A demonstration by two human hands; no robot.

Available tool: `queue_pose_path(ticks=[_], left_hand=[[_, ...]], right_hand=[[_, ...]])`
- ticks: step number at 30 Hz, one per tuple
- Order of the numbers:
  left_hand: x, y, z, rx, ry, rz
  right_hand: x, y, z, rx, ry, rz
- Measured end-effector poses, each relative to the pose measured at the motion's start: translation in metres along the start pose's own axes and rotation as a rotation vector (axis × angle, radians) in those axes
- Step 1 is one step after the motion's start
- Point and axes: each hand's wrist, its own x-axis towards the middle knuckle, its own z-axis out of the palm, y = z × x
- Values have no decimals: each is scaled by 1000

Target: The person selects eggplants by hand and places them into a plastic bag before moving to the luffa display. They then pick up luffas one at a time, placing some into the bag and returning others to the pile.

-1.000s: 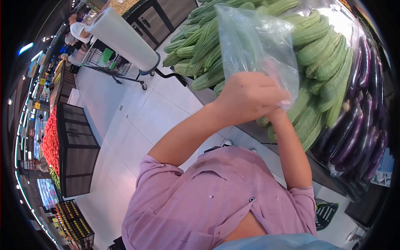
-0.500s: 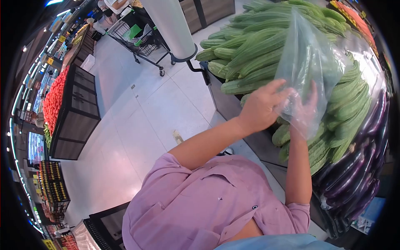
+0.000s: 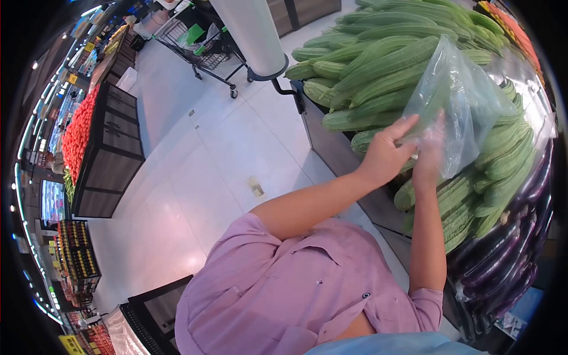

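I'd tease the clear plastic bag (image 3: 464, 112) apart gently at its near end, above the ridged luffas (image 3: 376, 74). The left hand (image 3: 386, 155) has its fingers parted; whether they pinch film, or how the blurred right hand (image 3: 428, 155) grips, I can't tell. The film looks thin, crinkled; the luffas long, ribbed.

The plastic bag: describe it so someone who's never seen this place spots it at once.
Look for the long green gourds, beside the purple eggplants. Over the gourds, at the person's left hand and right hand, is the plastic bag. Unlike the solid, ridged gourds behind it, it's thin, crinkled, see-through film.
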Motion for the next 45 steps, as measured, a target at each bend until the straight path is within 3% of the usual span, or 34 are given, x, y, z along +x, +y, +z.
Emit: queue_pose_path(ticks=[1, 3, 5, 6, 9, 11, 13, 14, 16, 19, 20, 22, 26, 28, 32, 35, 40, 42, 45], left_hand=[[2, 2, -3, -13, -11, -6], [7, 6, -11, -312, 4, -264], [11, 19, -16, -419, 31, -278], [13, 27, -20, -446, 37, -283], [21, 52, -27, -549, 94, -234], [26, 62, -31, -527, 98, -241], [25, 69, -35, -509, 150, -140], [22, 75, -37, -446, 171, -124], [12, 77, -37, -378, 199, -85], [0, 59, -39, -294, 229, 45], [-3, 46, -43, -139, 245, 176], [-9, 38, -47, 113, 246, 419], [-15, 35, -54, 98, 240, 567], [-14, 31, -62, 273, 226, 675], [-13, 15, -74, 399, 314, 671], [-17, -8, -86, 513, 372, 654], [-28, -28, -92, 480, 503, 505], [-34, -36, -94, 493, 502, 406], [-36, -40, -91, 496, 497, 286]], right_hand=[[0, 5, -6, -51, -115, 27], [0, 9, -12, -214, -24, -14], [-3, 1, -27, -887, -83, -491], [-9, -16, -21, -737, -32, -401], [-17, -29, -39, -1016, -118, -373], [-19, -48, -42, -939, -54, -352], [-13, -56, -50, -1083, 80, -606], [-12, -62, -51, -1090, 94, -601], [-11, -73, -49, -1016, 299, -710], [-11, -85, -44, -868, 340, -722], [-11, -87, -44, -869, 351, -725], [-12, -94, -43, -665, 274, -790], [-20, -111, -33, -562, 162, -754], [-15, -110, -27, -392, 59, -737], [4, -88, -18, -40, -123, -603], [15, -65, -10, 38, -189, -471], [9, -57, 21, 115, -164, -234], [8, -59, 27, 24, -253, -125], [16, -54, 38, 3, -164, -192]])
